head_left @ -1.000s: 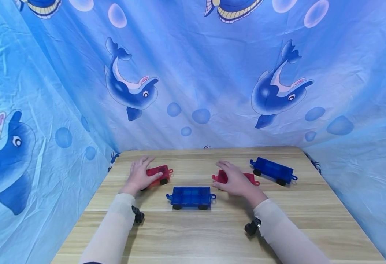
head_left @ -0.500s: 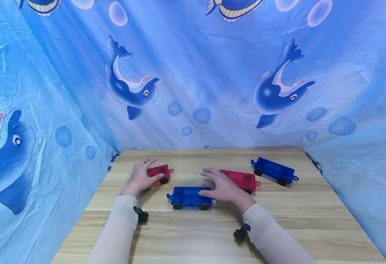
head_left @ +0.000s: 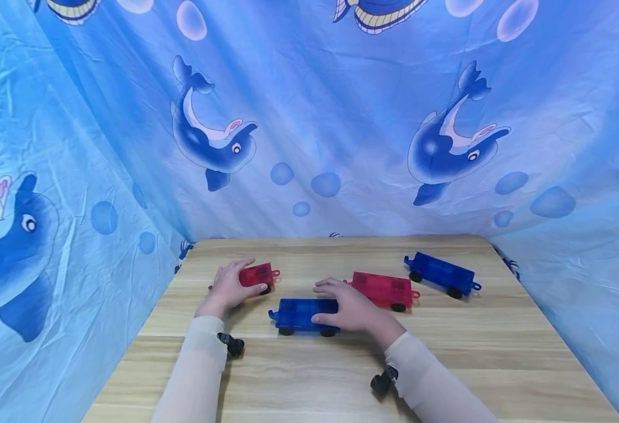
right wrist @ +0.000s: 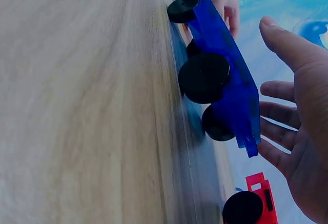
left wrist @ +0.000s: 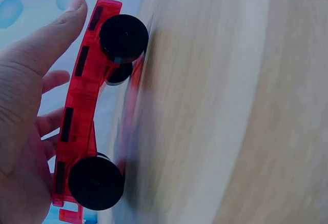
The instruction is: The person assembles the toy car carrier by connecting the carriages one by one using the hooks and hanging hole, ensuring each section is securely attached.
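Observation:
In the head view, my left hand (head_left: 227, 286) hovers over the left end of a see-through red toy train car (head_left: 256, 276). The left wrist view has this car's black wheels and side in front of my spread thumb and fingers; contact is hard to make out. My right hand (head_left: 354, 308) is over the right end of a see-through blue toy train car (head_left: 299, 314), fingers spread and partly hiding it. In the right wrist view a gap separates my thumb from the blue car's upper edge (right wrist: 241, 70).
A second red train car (head_left: 389, 288) stands just behind my right hand. Farther right, another blue train car (head_left: 444, 273) is set at an angle. The wooden table (head_left: 309, 376) ends at a blue dolphin-print curtain (head_left: 309, 129).
My right hand has left the right-hand red train car and moved left over the middle blue one. My left hand has slid slightly right. The train cars stay where they were.

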Motion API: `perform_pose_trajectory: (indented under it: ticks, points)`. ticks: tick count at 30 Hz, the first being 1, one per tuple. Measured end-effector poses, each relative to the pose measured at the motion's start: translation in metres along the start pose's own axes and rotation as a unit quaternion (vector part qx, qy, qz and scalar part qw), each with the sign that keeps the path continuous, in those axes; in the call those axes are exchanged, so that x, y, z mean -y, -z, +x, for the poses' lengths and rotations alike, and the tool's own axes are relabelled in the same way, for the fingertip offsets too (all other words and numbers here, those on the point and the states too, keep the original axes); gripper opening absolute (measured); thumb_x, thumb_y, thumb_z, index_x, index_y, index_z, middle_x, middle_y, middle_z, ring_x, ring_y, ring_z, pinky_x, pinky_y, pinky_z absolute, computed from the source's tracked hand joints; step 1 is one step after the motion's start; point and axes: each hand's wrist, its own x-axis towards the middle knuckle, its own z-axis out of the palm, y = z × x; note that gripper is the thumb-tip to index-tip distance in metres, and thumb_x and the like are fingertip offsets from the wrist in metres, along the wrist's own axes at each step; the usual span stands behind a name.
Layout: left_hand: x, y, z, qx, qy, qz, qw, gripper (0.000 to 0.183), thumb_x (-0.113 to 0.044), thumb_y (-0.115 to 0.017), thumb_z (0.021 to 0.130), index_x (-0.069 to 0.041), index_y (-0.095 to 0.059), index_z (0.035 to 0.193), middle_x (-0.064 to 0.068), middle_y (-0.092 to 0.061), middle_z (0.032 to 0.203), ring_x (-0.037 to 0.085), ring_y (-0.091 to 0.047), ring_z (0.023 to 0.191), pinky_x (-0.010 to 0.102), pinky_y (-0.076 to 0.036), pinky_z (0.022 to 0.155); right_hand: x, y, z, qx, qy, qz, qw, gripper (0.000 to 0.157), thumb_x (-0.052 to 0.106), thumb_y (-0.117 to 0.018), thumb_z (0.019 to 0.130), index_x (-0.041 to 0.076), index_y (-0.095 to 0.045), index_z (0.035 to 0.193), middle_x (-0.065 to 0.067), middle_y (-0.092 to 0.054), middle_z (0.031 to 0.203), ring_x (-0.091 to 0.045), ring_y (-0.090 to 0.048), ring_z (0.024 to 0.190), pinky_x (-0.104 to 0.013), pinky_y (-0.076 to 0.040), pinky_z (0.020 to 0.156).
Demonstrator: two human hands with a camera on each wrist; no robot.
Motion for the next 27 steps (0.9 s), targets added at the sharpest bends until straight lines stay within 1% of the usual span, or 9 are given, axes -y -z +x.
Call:
perform_pose_trajectory:
  ticks: [2, 4, 7, 12, 15, 19, 21, 27]
  points:
    - [-0.001, -0.001, -0.001, 0.004, 0.0, -0.001, 1.0, 0.099, -0.064, -0.086, 0.078, -0.017, -0.049, 0.157, 0.02, -0.05, 0.153, 0.046, -0.041, 0.142, 0.065, -0.007, 0.124, 0.002, 0.0, -0.001, 0.01, -0.003, 0.002, 1.0, 0.084, 0.075, -0.069, 0.086, 0.024, -0.057, 0.152, 0.005, -0.051, 0.156, -0.023, -0.045, 0.145, -0.054, -0.043, 0.114]
    - [-0.002, -0.002, -0.002, 0.006, -0.001, 0.0, 1.0, 0.095, -0.059, -0.089, 0.077, -0.017, -0.052, 0.155, 0.019, -0.052, 0.152, 0.045, -0.043, 0.142, 0.064, -0.008, 0.124, 0.004, 0.0, -0.001, 0.018, -0.003, 0.002, 1.0, 0.085, 0.074, -0.07, 0.085, 0.022, -0.058, 0.152, 0.005, -0.052, 0.154, -0.023, -0.047, 0.144, -0.055, -0.045, 0.112]
    - [-0.004, -0.002, -0.004, 0.008, -0.002, 0.0, 1.0, 0.087, -0.048, -0.093, 0.078, -0.016, -0.057, 0.151, 0.018, -0.056, 0.149, 0.044, -0.045, 0.141, 0.064, -0.007, 0.124, 0.005, -0.003, -0.001, 0.028, 0.003, -0.005, 1.0, 0.085, 0.073, -0.073, 0.084, 0.023, -0.057, 0.152, 0.005, -0.053, 0.151, -0.023, -0.049, 0.14, -0.054, -0.048, 0.109]
    - [-0.004, -0.002, -0.007, 0.004, 0.004, 0.001, 1.0, 0.075, -0.035, -0.092, 0.082, -0.018, -0.061, 0.147, 0.016, -0.059, 0.145, 0.044, -0.048, 0.137, 0.064, -0.01, 0.124, 0.006, -0.008, 0.0, 0.039, 0.012, -0.02, 0.999, 0.092, 0.07, -0.08, 0.08, 0.023, -0.054, 0.154, 0.003, -0.053, 0.15, -0.024, -0.05, 0.137, -0.053, -0.048, 0.109]
    - [-0.005, -0.001, -0.008, 0.002, 0.005, -0.001, 1.0, 0.071, -0.034, -0.091, 0.083, -0.019, -0.063, 0.146, 0.015, -0.06, 0.144, 0.044, -0.05, 0.134, 0.063, -0.013, 0.124, 0.007, -0.01, -0.001, 0.047, 0.006, -0.029, 0.998, 0.096, 0.068, -0.083, 0.078, 0.022, -0.051, 0.157, 0.001, -0.053, 0.151, -0.024, -0.048, 0.139, -0.052, -0.047, 0.11]
    - [-0.006, -0.001, -0.008, 0.001, 0.009, -0.008, 0.9999, 0.071, -0.033, -0.092, 0.082, -0.019, -0.064, 0.145, 0.014, -0.061, 0.141, 0.043, -0.051, 0.132, 0.062, -0.018, 0.122, 0.008, -0.01, -0.002, 0.052, -0.006, -0.032, 0.998, 0.096, 0.064, -0.084, 0.079, 0.023, -0.049, 0.158, 0.001, -0.052, 0.152, -0.024, -0.048, 0.139, -0.051, -0.047, 0.111]
    - [-0.007, -0.001, -0.008, -0.002, 0.011, -0.009, 0.9999, 0.071, -0.034, -0.093, 0.081, -0.02, -0.064, 0.145, 0.013, -0.062, 0.141, 0.042, -0.052, 0.131, 0.062, -0.024, 0.119, 0.007, -0.01, -0.002, 0.053, -0.011, -0.031, 0.998, 0.095, 0.063, -0.084, 0.08, 0.023, -0.049, 0.158, 0.0, -0.052, 0.152, -0.024, -0.048, 0.139, -0.051, -0.047, 0.111]
    - [-0.009, -0.004, -0.007, -0.004, 0.016, -0.012, 0.9998, 0.072, -0.035, -0.094, 0.08, -0.02, -0.065, 0.144, 0.013, -0.062, 0.14, 0.041, -0.052, 0.13, 0.063, -0.034, 0.111, 0.004, -0.011, -0.002, 0.054, -0.023, -0.031, 0.998, 0.093, 0.063, -0.083, 0.081, 0.025, -0.048, 0.158, 0.0, -0.052, 0.152, -0.025, -0.05, 0.137, -0.051, -0.048, 0.11]
